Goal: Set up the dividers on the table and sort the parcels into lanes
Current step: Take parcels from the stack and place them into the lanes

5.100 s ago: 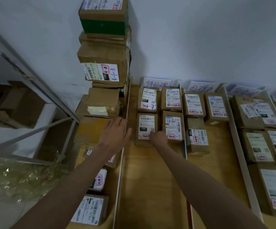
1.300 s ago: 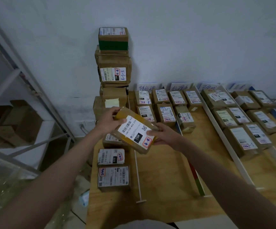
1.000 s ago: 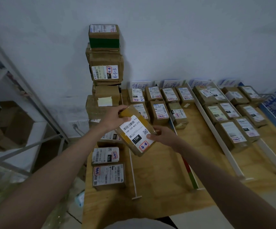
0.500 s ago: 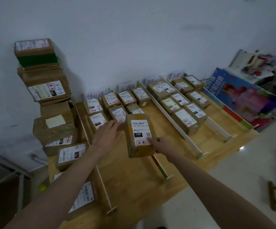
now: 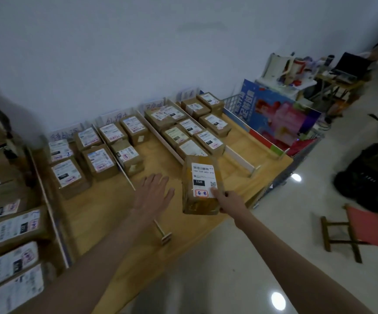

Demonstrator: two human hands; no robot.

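Along the left edge of the frame unsorted parcels (image 5: pixel 13 227) lie in a loose column, walled off by a pale divider (image 5: pixel 52 214) running up toward the wall; right of it, the first lane (image 5: pixel 70 175) holds boxes with their labels up, and beyond a second thin divider (image 5: pixel 124 175) the next lane (image 5: pixel 127 141) is partly filled at its far end only. In the centre of the frame the left hand (image 5: pixel 153 194) hovers flat over bare wood table (image 5: pixel 102 207), fingers spread and straight, gripping nothing and clear of the box beside it. Just right of it the right hand (image 5: pixel 227 199) grips the carried parcel (image 5: pixel 201 184) at its near lower corner, thumb on the white label, so the box hangs above the table's front edge. Its long axis points away from the person, roughly in line with the dividers, label facing up. Further right, upper centre, two fuller lanes (image 5: pixel 190 132) sit either side of another divider (image 5: pixel 165 141), and the rightmost lane (image 5: pixel 249 146) by the blue board shows open wood at its near end. The lanes with free space lie ahead and to the right of the parcel, so the right hand, already holding it, looks the nearer one to set it down, lengthwise between dividers
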